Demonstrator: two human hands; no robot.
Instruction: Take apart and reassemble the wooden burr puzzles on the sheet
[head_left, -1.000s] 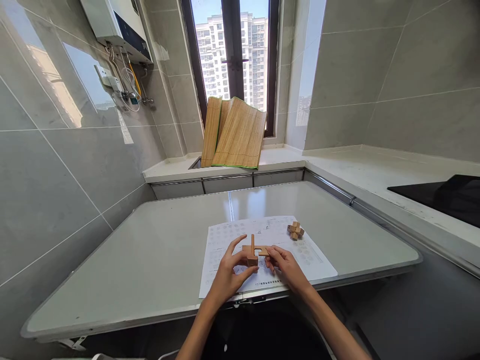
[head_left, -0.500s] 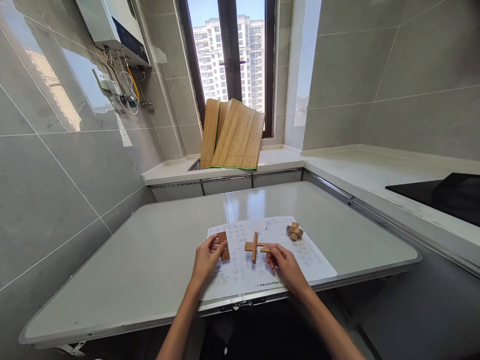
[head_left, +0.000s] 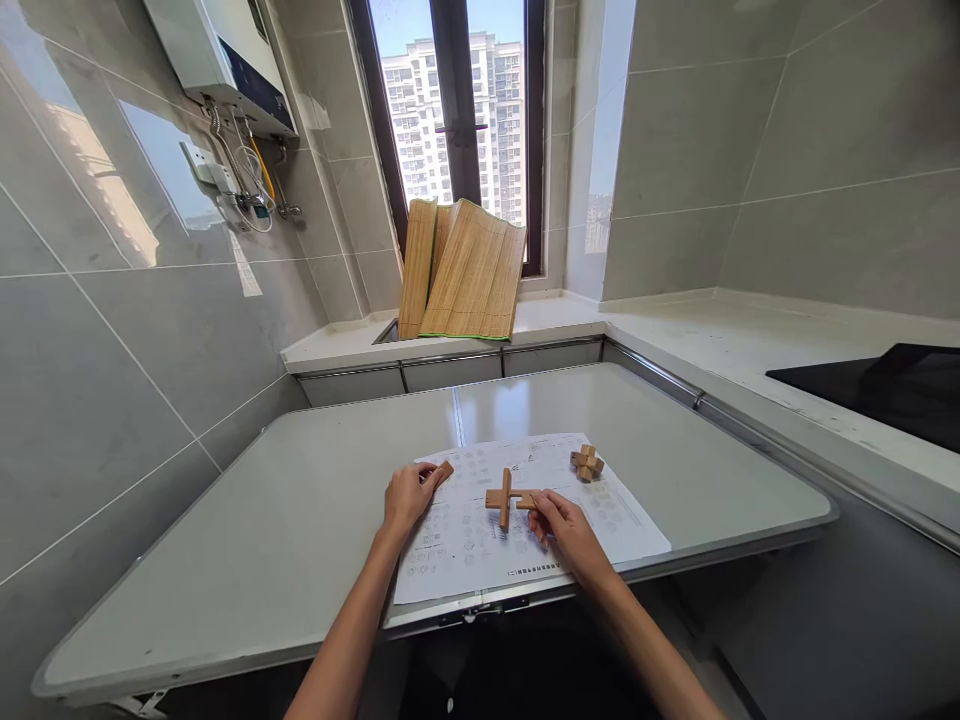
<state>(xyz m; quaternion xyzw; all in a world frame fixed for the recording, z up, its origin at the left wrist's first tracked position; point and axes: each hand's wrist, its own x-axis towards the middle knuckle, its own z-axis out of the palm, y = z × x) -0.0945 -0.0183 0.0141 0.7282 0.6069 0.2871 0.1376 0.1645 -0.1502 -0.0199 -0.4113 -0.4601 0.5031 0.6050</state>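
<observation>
My left hand [head_left: 409,495] is closed on a wooden puzzle piece [head_left: 445,472] at the left edge of the printed sheet [head_left: 480,575]; only one end of the piece shows past the fingers. Between thumb and fingers, my right hand [head_left: 562,522] grips the right end of a cross-shaped pair of interlocked wooden puzzle pieces [head_left: 505,500], held over the middle of the sheet. One bar runs sideways with a notch near my fingers, and the other crosses it. An assembled wooden burr puzzle [head_left: 586,463] rests at the sheet's upper right, apart from both hands.
The sheet, with small printed diagrams, lies on a white folding table [head_left: 300,520] with a seam down its middle. Beyond the table, bamboo mats [head_left: 472,270] lean by the window. A white counter [head_left: 720,330] with a black cooktop [head_left: 877,385] runs along the right.
My left hand has turned its wooden piece from upright and broad side showing to mostly covered, shifting slightly up and left. My right hand with the crossed pieces has barely moved.
</observation>
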